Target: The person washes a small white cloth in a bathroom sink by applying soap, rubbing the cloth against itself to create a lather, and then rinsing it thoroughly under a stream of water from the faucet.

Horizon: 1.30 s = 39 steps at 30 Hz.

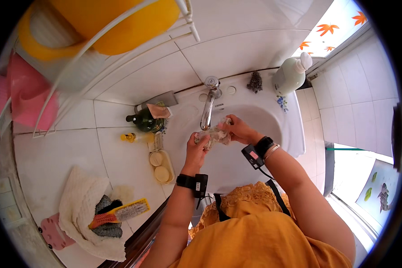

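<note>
Between my two hands is a crumpled, pale, patterned cloth point(215, 135), held just below the spout of the chrome faucet point(208, 105). My left hand point(195, 150) grips its left end, fingers closed. Its right end is pinched in my right hand point(241, 130). Both hands are over the white sink basin point(259, 117). Whether water runs from the spout I cannot tell. Each wrist wears a black strap with a small box, and a bracelet circles the right one.
Left of the sink stand a dark green bottle point(143, 119), a small yellow bottle point(130, 137) and a soap dish point(169, 164). A brush point(131, 209) lies on a white towel point(78, 196). A pump bottle point(290, 77) and a dark scrubber point(255, 82) sit on the rim. A wire rack point(116, 62) overhangs upper left.
</note>
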Each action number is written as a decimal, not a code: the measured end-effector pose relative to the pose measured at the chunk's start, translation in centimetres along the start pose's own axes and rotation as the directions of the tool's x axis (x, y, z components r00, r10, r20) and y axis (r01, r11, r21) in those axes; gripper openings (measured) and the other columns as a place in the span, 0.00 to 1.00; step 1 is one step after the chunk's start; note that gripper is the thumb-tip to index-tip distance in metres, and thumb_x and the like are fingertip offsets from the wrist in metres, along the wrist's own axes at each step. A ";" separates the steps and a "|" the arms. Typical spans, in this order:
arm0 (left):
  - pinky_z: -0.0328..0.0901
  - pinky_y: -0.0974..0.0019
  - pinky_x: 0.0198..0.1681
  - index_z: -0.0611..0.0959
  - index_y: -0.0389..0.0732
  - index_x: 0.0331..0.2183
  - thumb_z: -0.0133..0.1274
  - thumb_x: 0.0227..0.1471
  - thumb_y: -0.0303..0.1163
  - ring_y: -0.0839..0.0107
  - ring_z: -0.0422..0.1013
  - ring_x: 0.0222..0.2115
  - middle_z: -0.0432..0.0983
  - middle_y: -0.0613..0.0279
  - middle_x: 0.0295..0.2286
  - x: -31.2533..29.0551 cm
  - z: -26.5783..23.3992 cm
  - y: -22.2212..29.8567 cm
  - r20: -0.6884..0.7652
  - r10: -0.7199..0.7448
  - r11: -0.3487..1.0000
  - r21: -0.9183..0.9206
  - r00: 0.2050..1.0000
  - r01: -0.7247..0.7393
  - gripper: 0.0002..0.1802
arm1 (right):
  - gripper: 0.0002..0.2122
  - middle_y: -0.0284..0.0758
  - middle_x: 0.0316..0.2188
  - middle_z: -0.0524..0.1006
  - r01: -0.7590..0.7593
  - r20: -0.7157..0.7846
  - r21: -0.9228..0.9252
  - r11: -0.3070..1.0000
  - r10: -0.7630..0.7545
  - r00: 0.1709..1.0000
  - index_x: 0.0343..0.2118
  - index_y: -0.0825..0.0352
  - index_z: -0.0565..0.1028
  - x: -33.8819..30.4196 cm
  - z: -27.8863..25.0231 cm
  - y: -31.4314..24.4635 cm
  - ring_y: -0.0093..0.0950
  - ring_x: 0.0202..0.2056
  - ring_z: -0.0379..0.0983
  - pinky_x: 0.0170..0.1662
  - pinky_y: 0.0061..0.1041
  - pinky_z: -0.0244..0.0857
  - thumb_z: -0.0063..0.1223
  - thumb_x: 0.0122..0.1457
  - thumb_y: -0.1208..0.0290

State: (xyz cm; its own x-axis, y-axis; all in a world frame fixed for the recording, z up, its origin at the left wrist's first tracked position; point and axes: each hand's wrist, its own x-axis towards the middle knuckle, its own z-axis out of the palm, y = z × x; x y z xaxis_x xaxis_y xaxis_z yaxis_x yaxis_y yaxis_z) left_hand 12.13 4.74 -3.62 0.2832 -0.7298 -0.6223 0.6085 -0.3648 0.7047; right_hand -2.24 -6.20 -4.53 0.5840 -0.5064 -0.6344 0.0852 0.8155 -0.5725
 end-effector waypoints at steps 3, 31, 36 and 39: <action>0.64 0.73 0.29 0.69 0.40 0.32 0.47 0.45 0.25 0.76 0.67 0.29 0.68 0.65 0.29 0.4 -0.1 0.1 0.131 0.006 0.999 -0.053 0.991 0.001 0.08 | 0.15 0.33 0.24 0.70 0.193 0.063 -0.351 0.917 -0.182 0.981 0.33 0.70 0.66 0.3 -2.2 0.0 0.21 0.25 0.67 0.27 0.19 0.63 0.58 0.43 0.74; 0.54 0.79 0.19 0.67 0.41 0.40 0.44 0.49 0.29 0.83 0.58 0.21 0.64 0.70 0.22 -1.8 -0.2 1.6 -0.178 0.407 0.912 0.129 0.896 -0.389 0.13 | 0.14 0.33 0.31 0.69 0.234 0.056 0.330 0.914 -0.267 0.962 0.36 0.68 0.66 -0.8 0.6 -0.6 0.24 0.33 0.67 0.36 0.23 0.64 0.44 0.45 0.86; 0.59 0.78 0.20 0.66 0.41 0.40 0.43 0.49 0.28 0.81 0.63 0.24 0.67 0.67 0.26 0.0 2.0 0.3 -0.086 0.277 0.961 0.008 0.957 -0.277 0.13 | 0.13 0.33 0.30 0.70 0.338 -0.088 0.371 0.865 -0.329 0.940 0.36 0.68 0.66 -2.4 -1.0 -2.8 0.25 0.33 0.68 0.38 0.22 0.64 0.42 0.45 0.86; 0.62 0.76 0.24 0.66 0.40 0.41 0.42 0.50 0.27 0.79 0.65 0.26 0.68 0.65 0.28 0.8 2.1 -0.5 -0.050 0.235 0.972 0.024 0.971 -0.234 0.13 | 0.14 0.32 0.30 0.70 0.401 -0.119 0.298 0.866 -0.383 0.916 0.37 0.69 0.66 -2.5 -1.2 -3.0 0.24 0.33 0.68 0.37 0.20 0.63 0.42 0.45 0.86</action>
State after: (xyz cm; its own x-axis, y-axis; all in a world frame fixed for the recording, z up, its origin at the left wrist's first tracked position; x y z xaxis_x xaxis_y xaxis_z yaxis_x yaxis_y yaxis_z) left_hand 10.53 3.13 -3.77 0.4553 -0.7651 -0.4554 0.5071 -0.1976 0.8389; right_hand -4.93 -7.67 -1.85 0.4057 -0.8099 -0.4236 0.5488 0.5865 -0.5956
